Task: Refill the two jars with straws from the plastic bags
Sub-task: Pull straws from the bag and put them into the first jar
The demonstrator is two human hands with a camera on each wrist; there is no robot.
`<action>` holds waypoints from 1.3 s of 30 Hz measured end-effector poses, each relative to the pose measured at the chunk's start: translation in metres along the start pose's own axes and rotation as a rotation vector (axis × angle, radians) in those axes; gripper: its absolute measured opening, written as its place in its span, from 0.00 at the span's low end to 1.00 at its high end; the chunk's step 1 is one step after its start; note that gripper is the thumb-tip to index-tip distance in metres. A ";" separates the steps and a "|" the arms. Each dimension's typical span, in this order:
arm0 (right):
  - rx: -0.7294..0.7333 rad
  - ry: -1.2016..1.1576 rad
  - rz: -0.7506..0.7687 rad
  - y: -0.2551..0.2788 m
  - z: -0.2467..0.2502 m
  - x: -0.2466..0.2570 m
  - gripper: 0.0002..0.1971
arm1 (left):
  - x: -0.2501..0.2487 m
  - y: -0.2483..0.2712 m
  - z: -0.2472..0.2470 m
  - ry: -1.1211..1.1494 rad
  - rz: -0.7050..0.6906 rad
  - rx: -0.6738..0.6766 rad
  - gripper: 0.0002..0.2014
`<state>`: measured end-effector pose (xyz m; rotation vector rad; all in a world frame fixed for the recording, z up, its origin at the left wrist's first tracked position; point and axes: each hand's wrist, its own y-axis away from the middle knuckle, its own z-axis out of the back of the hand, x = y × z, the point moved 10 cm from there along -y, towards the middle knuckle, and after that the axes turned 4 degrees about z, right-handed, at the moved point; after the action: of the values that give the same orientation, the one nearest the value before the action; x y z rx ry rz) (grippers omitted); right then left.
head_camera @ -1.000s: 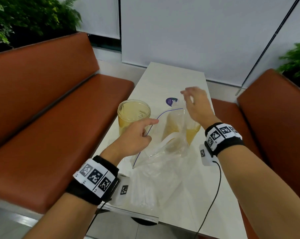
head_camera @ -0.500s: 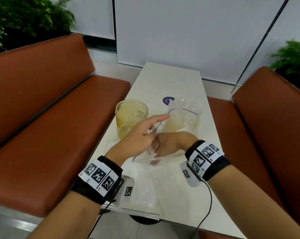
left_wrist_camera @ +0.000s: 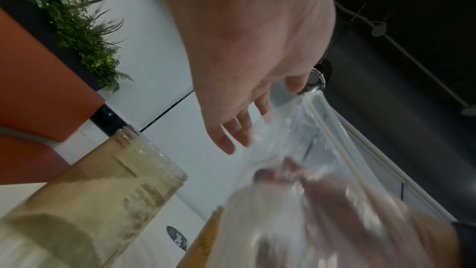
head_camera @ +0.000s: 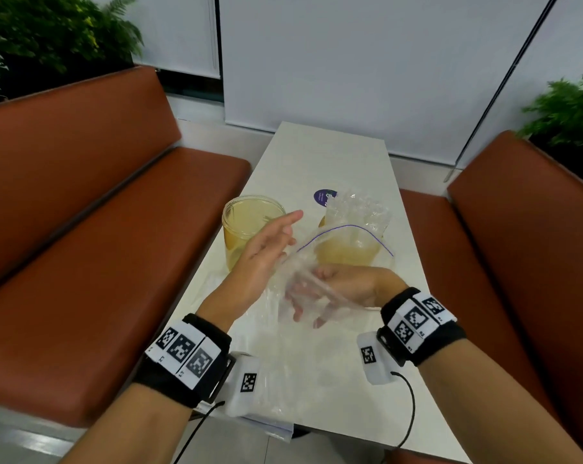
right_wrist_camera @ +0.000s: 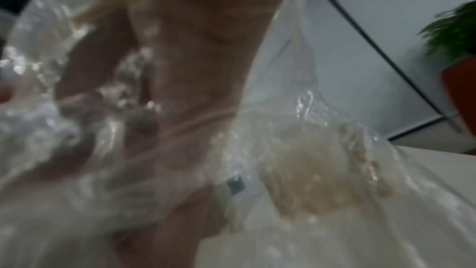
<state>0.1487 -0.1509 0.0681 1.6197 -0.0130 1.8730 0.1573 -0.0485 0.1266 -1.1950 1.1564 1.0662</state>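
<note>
Two clear yellowish jars stand mid-table: the left jar [head_camera: 246,216] [left_wrist_camera: 103,180] is uncovered, while the right jar [head_camera: 347,252] sits behind a clear zip bag [head_camera: 357,212] with a purple seal line. My left hand [head_camera: 283,229] [left_wrist_camera: 239,129] is at the bag's mouth with straight fingers resting against the plastic. My right hand [head_camera: 306,303] [right_wrist_camera: 154,58] is inside the bag, its fingers spread and showing through the film. A few pale straws [left_wrist_camera: 335,146] lie in the bag. The right wrist view is blurred. A second bag [head_camera: 283,380] lies flat near the front edge.
The narrow white table [head_camera: 316,155] runs between two orange benches [head_camera: 116,262] [head_camera: 517,246]. A purple sticker [head_camera: 323,197] is behind the jars. Plants stand at both far corners. Thin black cables hang from my wrists over the near edge.
My right hand let go of the bag's raised top, dropped to its mouth and slid inside. The bag's top has slumped over the right jar. My left hand stayed at the mouth.
</note>
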 end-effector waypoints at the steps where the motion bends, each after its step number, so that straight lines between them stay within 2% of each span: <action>1: -0.048 -0.061 0.054 0.004 0.011 0.007 0.09 | 0.005 0.002 0.005 -0.022 0.000 -0.016 0.24; 3: -0.105 -0.235 0.168 0.013 0.028 0.022 0.06 | 0.018 0.007 0.009 -0.070 0.038 0.009 0.31; 4: -0.125 -0.318 0.222 0.018 0.035 0.030 0.06 | 0.026 0.010 0.008 -0.101 0.070 0.053 0.30; 6: -0.198 -0.442 0.291 0.022 0.052 0.038 0.12 | 0.036 0.018 0.000 -0.203 0.108 0.153 0.19; 8: -0.358 -0.474 0.272 0.024 0.070 0.033 0.18 | 0.040 0.022 -0.003 -0.234 0.123 0.170 0.14; 11: -0.573 -0.447 0.202 0.030 0.089 0.023 0.16 | 0.052 0.025 0.006 -0.143 0.226 0.109 0.14; 13: -0.667 -0.463 0.225 0.040 0.098 0.028 0.17 | 0.059 0.030 0.012 -0.084 0.287 0.112 0.15; 15: -0.710 -0.529 0.326 0.051 0.107 0.042 0.17 | 0.066 0.036 0.020 -0.059 0.330 0.121 0.16; 19: -0.818 -0.543 0.637 0.088 0.146 0.093 0.15 | 0.078 0.043 0.036 -0.088 0.389 0.105 0.16; 22: -1.000 -0.445 0.847 0.128 0.188 0.131 0.11 | 0.083 0.045 0.042 -0.104 0.416 0.105 0.15; 24: -1.172 -0.339 0.903 0.151 0.212 0.146 0.10 | 0.086 0.044 0.046 -0.111 0.428 0.094 0.15; 26: -1.286 -0.221 0.897 0.155 0.226 0.152 0.09 | 0.088 0.042 0.047 -0.128 0.434 0.087 0.14; 28: -1.317 -0.104 0.825 0.140 0.233 0.149 0.07 | 0.087 0.041 0.047 -0.159 0.437 0.093 0.14; 33: -1.239 0.015 0.569 0.083 0.236 0.105 0.09 | 0.085 0.041 0.050 -0.199 0.467 0.093 0.14; 39: -1.120 -0.009 0.320 0.039 0.225 0.022 0.10 | 0.087 0.047 0.064 -0.199 0.493 0.058 0.14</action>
<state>0.3284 -0.2636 0.1564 0.8389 -1.1584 1.5565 0.1261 0.0198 0.0358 -0.7499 1.3473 1.4720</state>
